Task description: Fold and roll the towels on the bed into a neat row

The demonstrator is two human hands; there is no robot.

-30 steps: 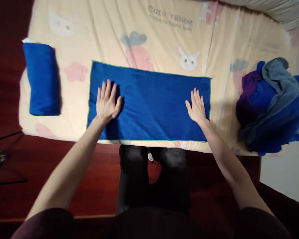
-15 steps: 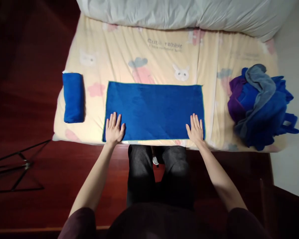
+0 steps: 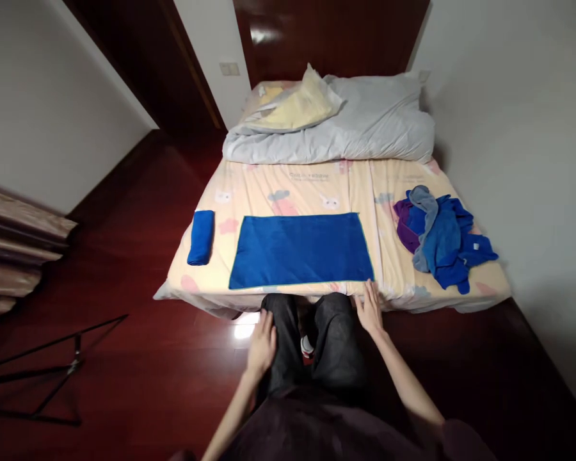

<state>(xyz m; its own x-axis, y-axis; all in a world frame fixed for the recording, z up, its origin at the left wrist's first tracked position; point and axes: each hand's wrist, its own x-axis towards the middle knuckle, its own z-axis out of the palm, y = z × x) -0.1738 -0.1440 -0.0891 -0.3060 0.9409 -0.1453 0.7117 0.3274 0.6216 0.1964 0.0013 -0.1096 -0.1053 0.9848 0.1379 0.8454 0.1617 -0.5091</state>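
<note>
One roll (image 3: 201, 237) looks done at ten o'clock; flat cloth (image 3: 301, 251) at twelve, pile (image 3: 442, 240) at two remain; my left hand (image 3: 263, 346), right hand (image 3: 370, 310) unclenched, empty.

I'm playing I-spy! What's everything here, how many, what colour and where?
Flat cloth: one, blue, middle
Bundle: one, blue, left
Cloth pile: one, blue-purple-grey, right
Sheet: one, cream, under cloths
Quilt: one, white, far end
Cushion-like thing: one, yellow, on quilt
Headboard: one, brown, behind quilt
Curtain: one, beige, far left
Stand: one, black, floor left
Floor: one, red, below
Walls: several, white, around
Trousers: one, grey, bottom
Left hand: one, bare, by trousers
Right hand: one, bare, sheet edge
</note>
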